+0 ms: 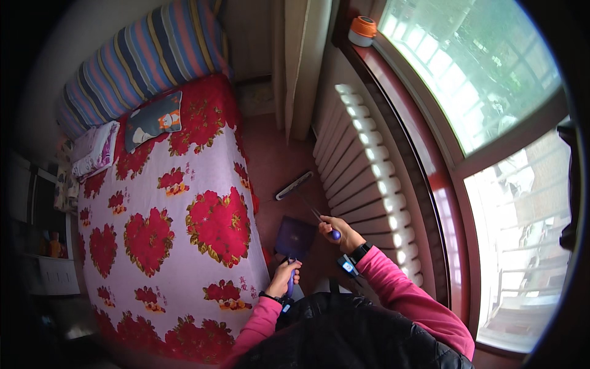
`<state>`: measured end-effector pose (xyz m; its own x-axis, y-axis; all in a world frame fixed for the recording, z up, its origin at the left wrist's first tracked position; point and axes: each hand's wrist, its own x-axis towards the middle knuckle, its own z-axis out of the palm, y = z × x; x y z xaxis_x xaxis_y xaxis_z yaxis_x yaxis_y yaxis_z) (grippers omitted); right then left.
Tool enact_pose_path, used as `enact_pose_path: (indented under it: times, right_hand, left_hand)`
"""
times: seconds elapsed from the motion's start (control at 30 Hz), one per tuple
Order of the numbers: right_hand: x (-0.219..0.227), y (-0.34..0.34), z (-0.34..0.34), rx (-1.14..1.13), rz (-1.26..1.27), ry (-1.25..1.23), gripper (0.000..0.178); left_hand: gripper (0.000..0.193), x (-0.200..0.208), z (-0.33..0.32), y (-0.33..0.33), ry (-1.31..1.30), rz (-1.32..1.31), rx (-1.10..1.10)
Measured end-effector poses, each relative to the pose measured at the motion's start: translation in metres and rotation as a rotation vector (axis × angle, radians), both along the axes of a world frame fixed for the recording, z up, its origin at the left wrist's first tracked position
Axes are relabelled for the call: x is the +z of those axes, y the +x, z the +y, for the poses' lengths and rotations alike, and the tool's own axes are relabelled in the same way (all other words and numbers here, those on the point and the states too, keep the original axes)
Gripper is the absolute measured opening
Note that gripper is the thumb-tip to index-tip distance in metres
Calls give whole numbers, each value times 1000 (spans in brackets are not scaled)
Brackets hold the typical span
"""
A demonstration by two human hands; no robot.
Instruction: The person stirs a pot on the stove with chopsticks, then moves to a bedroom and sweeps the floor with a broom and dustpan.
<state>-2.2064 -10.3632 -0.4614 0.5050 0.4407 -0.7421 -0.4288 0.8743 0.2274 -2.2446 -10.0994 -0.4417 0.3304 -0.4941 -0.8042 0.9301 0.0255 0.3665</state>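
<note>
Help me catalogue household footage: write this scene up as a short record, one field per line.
setting: reddish floor between a bed and a white radiator
left: left hand grips the purple dustpan by its handle
right: right hand holds the broom near its purple handle end
broom head: beyond the dustpan, apart from it
on bed: fox-print cushion
on windowsill: orange-lidded container

Reddish floor (265,138) between flowered bed (180,215) and radiator (362,175), bright window (479,74).
</note>
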Motion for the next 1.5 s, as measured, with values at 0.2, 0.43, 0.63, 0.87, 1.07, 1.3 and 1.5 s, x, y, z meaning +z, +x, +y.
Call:
enact_pose_path:
  times: [0.2,0.43,0.63,0.87,1.07,1.3,1.5]
  right_hand:
    - [-41,138,-19,68,66,-40,30]
    - [-125,288,-18,89,-126,-98,26]
    - [-160,440,-25,-16,-107,44,25]
    - [-213,588,-55,10,-124,14,21]
    - [-252,543,-95,48,-192,-139,23]
    - [-161,282,-113,140,80,-554,25]
    - [-99,171,-73,350,457,-753,16]
  left_hand:
    - [12,-1,10,90,-18,-59,-119]
    - [14,-9,-5,157,44,-69,-109]
    - [15,10,-18,243,180,-138,17]
    - [15,0,-59,332,251,-98,38]
    - [15,7,-69,367,304,-16,46]
    - [14,58,-67,411,338,36,-16]
    - [14,62,-62,451,339,1,-169]
